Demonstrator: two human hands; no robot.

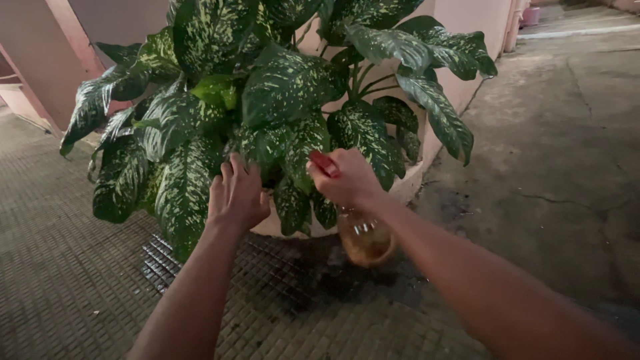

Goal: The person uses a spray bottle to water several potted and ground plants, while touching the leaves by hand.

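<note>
The left hand (237,195) rested with fingers spread against the lower leaves of the spotted plant (267,100), holding nothing. Just right of it, in front of the plant's pale pot (410,187), the right hand (347,179) was clamped around a spray bottle (365,239) (red trigger head, clear amber-tinted body), its nozzle close to the leaves.

Dim, warm light over the whole scene, brightest on the speckled leaves (280,87) up top; floor (80,280) sinks into shadow below, a small glint on the amber bottle (365,237), forearms at the bottom edge soft and blurred
</note>
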